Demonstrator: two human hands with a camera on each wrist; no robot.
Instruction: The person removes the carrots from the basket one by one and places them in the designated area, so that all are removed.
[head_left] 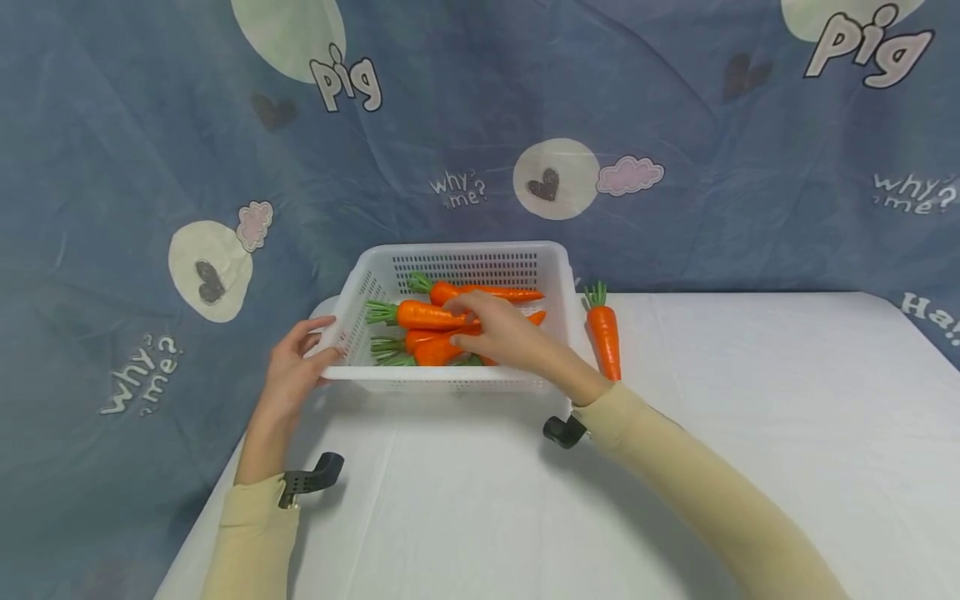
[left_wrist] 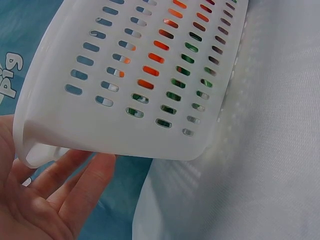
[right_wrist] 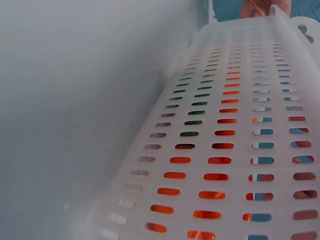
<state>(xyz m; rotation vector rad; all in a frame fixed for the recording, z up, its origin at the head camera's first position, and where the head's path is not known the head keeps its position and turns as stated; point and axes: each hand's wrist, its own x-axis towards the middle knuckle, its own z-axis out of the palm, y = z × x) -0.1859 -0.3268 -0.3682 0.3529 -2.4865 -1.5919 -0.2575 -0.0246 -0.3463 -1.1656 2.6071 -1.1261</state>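
Observation:
A white perforated plastic basket (head_left: 442, 374) stands on the table and holds several orange carrots with green tops. At its near left corner, my left hand (head_left: 294, 367) grips the rim; the left wrist view shows the fingers (left_wrist: 87, 192) reaching under the rim. My right hand (head_left: 504, 331) is inside the basket, above the carrots. Its bent fingers touch an upper carrot (head_left: 422, 315), while the thumb lies apart over a lower carrot (head_left: 437, 351). Another carrot (head_left: 453, 292) lies along the back wall. In the right wrist view the basket wall (right_wrist: 235, 95) hides the right hand's fingers.
One carrot (head_left: 603, 337) lies on the white tablecloth (head_left: 750, 450), just right of the basket, top pointing away. A blue printed curtain (head_left: 450, 108) hangs directly behind the table and along its left side.

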